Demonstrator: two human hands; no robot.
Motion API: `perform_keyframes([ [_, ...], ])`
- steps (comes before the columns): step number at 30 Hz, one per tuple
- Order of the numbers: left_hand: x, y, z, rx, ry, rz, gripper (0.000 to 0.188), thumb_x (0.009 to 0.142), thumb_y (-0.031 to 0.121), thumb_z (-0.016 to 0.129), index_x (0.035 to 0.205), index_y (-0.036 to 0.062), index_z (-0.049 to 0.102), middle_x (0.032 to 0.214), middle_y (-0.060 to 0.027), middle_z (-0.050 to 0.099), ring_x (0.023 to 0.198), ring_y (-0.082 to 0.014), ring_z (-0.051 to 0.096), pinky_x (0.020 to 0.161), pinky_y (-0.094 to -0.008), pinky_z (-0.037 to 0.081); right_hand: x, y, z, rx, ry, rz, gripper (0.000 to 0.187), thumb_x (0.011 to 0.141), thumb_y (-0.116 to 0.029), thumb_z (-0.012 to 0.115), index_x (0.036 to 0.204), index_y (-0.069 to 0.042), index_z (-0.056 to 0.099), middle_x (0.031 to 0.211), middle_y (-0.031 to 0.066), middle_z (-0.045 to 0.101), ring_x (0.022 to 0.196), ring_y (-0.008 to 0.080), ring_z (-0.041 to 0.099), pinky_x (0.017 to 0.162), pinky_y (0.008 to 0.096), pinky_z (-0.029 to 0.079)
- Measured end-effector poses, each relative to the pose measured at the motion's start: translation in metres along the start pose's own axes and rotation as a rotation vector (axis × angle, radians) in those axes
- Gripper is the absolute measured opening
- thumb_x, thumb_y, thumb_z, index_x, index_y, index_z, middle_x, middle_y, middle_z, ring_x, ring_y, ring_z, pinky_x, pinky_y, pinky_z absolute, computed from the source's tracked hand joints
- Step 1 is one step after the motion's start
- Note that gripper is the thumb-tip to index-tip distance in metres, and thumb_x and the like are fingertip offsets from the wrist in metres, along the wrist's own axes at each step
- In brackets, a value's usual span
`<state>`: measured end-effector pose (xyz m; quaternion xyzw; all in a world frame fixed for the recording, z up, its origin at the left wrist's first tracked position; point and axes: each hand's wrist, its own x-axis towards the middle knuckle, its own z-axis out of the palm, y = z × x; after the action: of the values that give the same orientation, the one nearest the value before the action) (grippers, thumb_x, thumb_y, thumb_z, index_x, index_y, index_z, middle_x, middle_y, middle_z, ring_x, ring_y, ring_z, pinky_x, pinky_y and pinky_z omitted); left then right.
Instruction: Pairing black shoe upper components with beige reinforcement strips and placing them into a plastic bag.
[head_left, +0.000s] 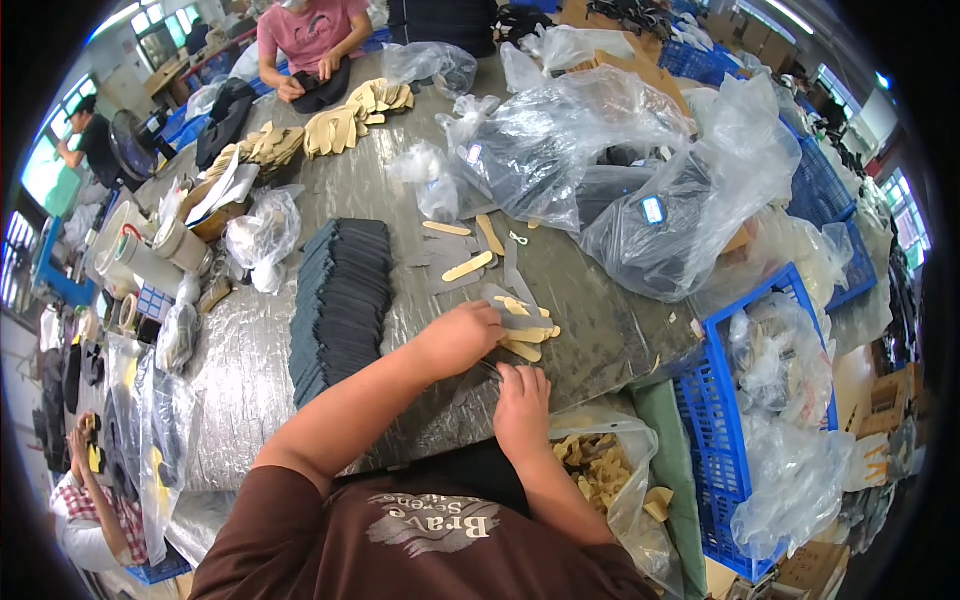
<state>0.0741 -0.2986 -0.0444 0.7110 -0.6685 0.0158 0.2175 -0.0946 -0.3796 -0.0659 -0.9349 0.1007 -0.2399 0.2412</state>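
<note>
At frame centre, the left hand (462, 337) curls palm-down, fingers pinched on the small pile of tan strips (527, 335) lying on the table (600, 320). The right hand (521, 405) rests just below, fingertips pressed to a grey flat piece (478, 372); whether it grips is unclear. Left of them sits a fanned stack of dark grey pads (340, 300); crinkled clear plastic bags (590, 140) fill the upper right.

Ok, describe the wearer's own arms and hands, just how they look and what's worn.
Both forearms are bare, with no gloves, watch or rings visible on the left hand or the right hand. A short brown sleeve covers the left upper arm, part of a brown T-shirt with pale printed lettering.
</note>
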Motion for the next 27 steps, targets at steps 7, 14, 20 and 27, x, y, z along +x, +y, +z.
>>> perform_keyframes([
  [7, -0.007, -0.003, 0.000, 0.120, 0.178, -0.081, 0.013, 0.075, 0.008, 0.058, 0.086, 0.0028, 0.058, 0.086, -0.0133, 0.059, 0.085, -0.0315, 0.057, 0.076, -0.0394, 0.048, 0.000, 0.003, -0.005, 0.060, 0.069, -0.007, 0.024, 0.076, 0.002, 0.059, 0.099, -0.006, 0.062, 0.094, 0.0096, 0.054, 0.089, 0.0304, 0.051, 0.081, 0.0411, 0.041],
  [14, -0.020, 0.022, -0.021, -0.241, 0.150, -0.444, 0.012, 0.080, 0.004, 0.053, 0.091, 0.0002, 0.057, 0.088, -0.0167, 0.060, 0.085, -0.0366, 0.059, 0.073, -0.0427, 0.048, 0.000, 0.000, -0.009, 0.152, 0.123, 0.007, 0.025, 0.073, 0.007, 0.061, 0.094, -0.004, 0.066, 0.097, 0.0107, 0.055, 0.088, 0.0306, 0.053, 0.078, 0.0391, 0.044],
  [20, -0.031, 0.024, -0.015, -0.252, 0.001, -0.335, 0.015, 0.081, 0.004, 0.056, 0.096, 0.0016, 0.060, 0.094, -0.0167, 0.061, 0.090, -0.0359, 0.059, 0.077, -0.0407, 0.049, 0.004, 0.002, -0.007, 0.084, 0.138, -0.031, 0.024, 0.072, 0.007, 0.060, 0.094, -0.002, 0.066, 0.109, 0.0128, 0.057, 0.089, 0.0310, 0.055, 0.080, 0.0406, 0.046],
  [27, -0.034, 0.024, -0.011, -0.432, 0.059, -0.460, 0.019, 0.082, 0.001, 0.057, 0.101, 0.0014, 0.061, 0.096, -0.0168, 0.062, 0.091, -0.0348, 0.059, 0.080, -0.0384, 0.048, 0.004, 0.003, -0.008, 0.107, 0.106, -0.035, 0.025, 0.072, 0.008, 0.059, 0.093, -0.002, 0.066, 0.108, 0.0128, 0.057, 0.090, 0.0313, 0.055, 0.080, 0.0408, 0.046],
])
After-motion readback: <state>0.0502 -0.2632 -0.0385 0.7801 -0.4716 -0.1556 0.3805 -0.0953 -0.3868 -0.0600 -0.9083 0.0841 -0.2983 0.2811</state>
